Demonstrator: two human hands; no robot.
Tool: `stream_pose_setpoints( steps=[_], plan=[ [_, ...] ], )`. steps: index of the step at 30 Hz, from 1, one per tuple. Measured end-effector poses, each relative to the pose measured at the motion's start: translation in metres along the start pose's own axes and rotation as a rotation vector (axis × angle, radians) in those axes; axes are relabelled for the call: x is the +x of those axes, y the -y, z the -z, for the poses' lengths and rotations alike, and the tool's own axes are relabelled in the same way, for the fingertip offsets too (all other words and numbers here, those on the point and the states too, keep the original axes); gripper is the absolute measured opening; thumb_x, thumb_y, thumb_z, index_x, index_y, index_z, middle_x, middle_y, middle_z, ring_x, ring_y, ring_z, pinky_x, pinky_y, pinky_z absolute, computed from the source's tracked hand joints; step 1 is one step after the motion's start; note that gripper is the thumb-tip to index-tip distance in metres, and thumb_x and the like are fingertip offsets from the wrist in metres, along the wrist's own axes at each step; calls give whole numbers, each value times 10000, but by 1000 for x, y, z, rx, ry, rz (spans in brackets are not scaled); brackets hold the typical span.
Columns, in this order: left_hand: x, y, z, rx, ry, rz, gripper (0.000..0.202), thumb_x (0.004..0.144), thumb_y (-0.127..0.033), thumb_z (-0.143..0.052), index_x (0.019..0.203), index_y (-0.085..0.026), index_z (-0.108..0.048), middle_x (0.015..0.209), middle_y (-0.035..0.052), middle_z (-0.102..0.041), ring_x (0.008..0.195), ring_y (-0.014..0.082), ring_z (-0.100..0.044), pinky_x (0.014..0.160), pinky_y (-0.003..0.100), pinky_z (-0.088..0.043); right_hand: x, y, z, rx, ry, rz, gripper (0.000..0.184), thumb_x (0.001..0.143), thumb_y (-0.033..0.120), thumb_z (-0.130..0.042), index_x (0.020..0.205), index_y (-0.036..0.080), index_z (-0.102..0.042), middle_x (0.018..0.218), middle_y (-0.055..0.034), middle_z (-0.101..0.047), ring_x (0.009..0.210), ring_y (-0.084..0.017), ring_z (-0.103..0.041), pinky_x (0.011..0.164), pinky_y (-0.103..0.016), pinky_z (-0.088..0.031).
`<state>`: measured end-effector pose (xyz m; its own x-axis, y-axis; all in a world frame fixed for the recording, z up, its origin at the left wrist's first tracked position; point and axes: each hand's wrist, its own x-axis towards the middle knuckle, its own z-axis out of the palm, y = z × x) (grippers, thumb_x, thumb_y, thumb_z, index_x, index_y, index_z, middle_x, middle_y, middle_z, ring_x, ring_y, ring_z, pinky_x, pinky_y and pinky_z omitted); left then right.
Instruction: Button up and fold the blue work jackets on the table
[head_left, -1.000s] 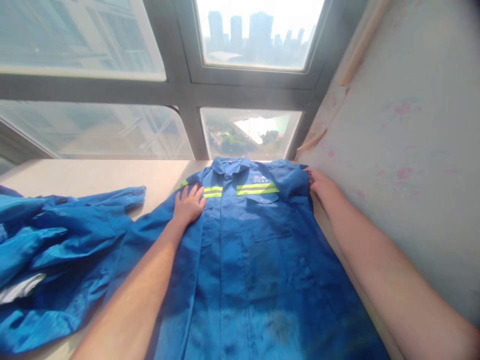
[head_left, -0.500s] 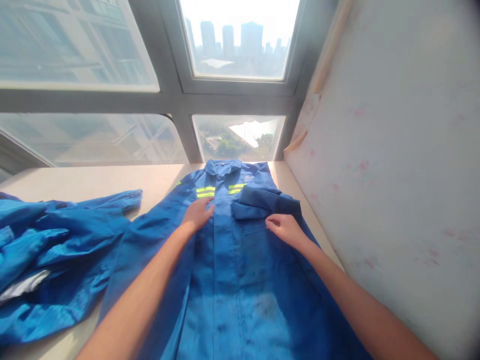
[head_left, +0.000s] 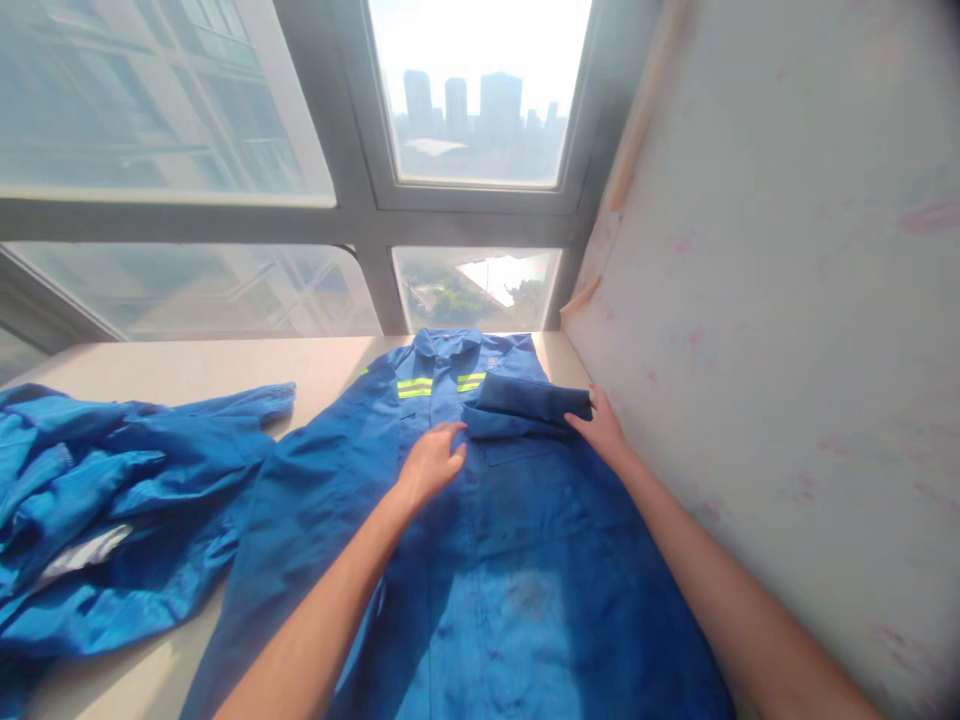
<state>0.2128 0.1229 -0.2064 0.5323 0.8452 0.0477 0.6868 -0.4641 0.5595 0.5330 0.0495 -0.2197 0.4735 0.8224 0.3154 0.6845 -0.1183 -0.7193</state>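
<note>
Right now, a big blue cloth jacket with a collar [head_left: 517, 530] lies flat on a pale window ledge [head_left: 202, 362], with its front facing up. Its blue collar [head_left: 448, 343] is at the far end, close to the window. Two bright yellow stripes with a grey line [head_left: 415, 387] go across the chest, one on each side of the middle. One blue sleeve [head_left: 532, 400] is folded over the chest, on the right side. The right hand [head_left: 602, 424] is clamped on the outer end of that sleeve, with its thumb on the near side. The left hand [head_left: 433, 468] is over the middle of the jacket, by the other end of the fold. Its thumb and first finger are a bit apart, and I cannot tell if the fingertips touch the sleeve. The other sleeve [head_left: 300, 490] is stretched out down the left side. A dark smudge [head_left: 529, 592] shows on the lower front. To the left is a crumpled heap of blue cloth [head_left: 112, 470] with a small white bit [head_left: 86, 555] on it. A white wall with pink marks [head_left: 780, 300] stands on the right. Tall grey buildings [head_left: 500, 100] and green trees [head_left: 457, 305] show through the glass.
</note>
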Motion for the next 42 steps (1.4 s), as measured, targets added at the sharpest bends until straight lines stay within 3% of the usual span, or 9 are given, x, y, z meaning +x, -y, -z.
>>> stream_pose_setpoints(
  steps=[4,7,12,16,22,27,31,36,42],
  plan=[
    [-17,-8,-8,-283,100,37,418,860,-278,-520,1224,-147,-679,1214,113,-730,1076,241,-701,976,334,-523,29,35,19,-30,10,11,333,806,432,-609,987,178,-726,891,-105,-755,832,-277,-672,760,-371,-535],
    [-31,-14,-11,-448,146,58,386,837,-332,-569,1153,-154,-701,1161,107,-748,1082,248,-695,964,348,-528,35,76,58,-89,-85,185,304,842,423,-580,900,171,-742,897,-116,-757,813,-270,-675,783,-371,-527],
    [-67,-54,-9,-876,249,239,479,840,-505,-628,1177,-167,-668,1165,117,-741,1044,254,-704,890,358,-542,-10,149,140,-89,-283,375,302,872,427,-639,1034,196,-744,987,-113,-755,921,-272,-696,859,-382,-533],
    [-112,-100,-32,-1266,291,407,625,795,-580,-718,1258,-175,-605,1251,154,-702,1083,258,-698,908,351,-532,-83,155,157,347,-232,40,517,826,428,-717,1291,218,-628,1000,-77,-755,867,-252,-716,788,-380,-580],
    [-176,-148,-79,-1704,452,692,706,747,-706,-716,1201,-171,-642,1138,151,-735,1058,282,-713,852,359,-572,-238,94,95,1066,12,-781,319,760,394,-751,1012,202,-714,1018,-92,-766,895,-288,-735,758,-416,-620],
    [-205,-153,-79,-1726,247,757,542,706,-508,-824,1115,-191,-661,1028,99,-749,943,238,-736,739,279,-581,-320,67,87,1119,207,-1096,354,646,322,-860,946,203,-716,984,-68,-779,897,-242,-740,815,-352,-602],
    [-210,-139,-83,-1598,225,700,641,605,-300,-877,1175,-205,-602,968,56,-738,782,176,-721,653,235,-536,-303,58,98,1103,304,-1006,405,741,474,-789,1031,200,-716,1075,-72,-771,986,-242,-731,854,-354,-587],
    [-192,-146,-82,-1536,224,690,586,667,-454,-846,1135,-212,-589,875,22,-715,642,129,-661,545,211,-468,-243,46,89,988,435,-914,385,753,511,-729,923,166,-706,895,-90,-774,886,-264,-741,765,-369,-590],
    [-178,-180,-69,-1493,165,525,609,615,-343,-857,1156,-200,-616,1015,68,-740,812,198,-704,626,247,-520,-202,55,117,692,193,-426,376,758,459,-719,1013,183,-700,1025,-84,-765,967,-243,-707,895,-362,-553]
  ],
)
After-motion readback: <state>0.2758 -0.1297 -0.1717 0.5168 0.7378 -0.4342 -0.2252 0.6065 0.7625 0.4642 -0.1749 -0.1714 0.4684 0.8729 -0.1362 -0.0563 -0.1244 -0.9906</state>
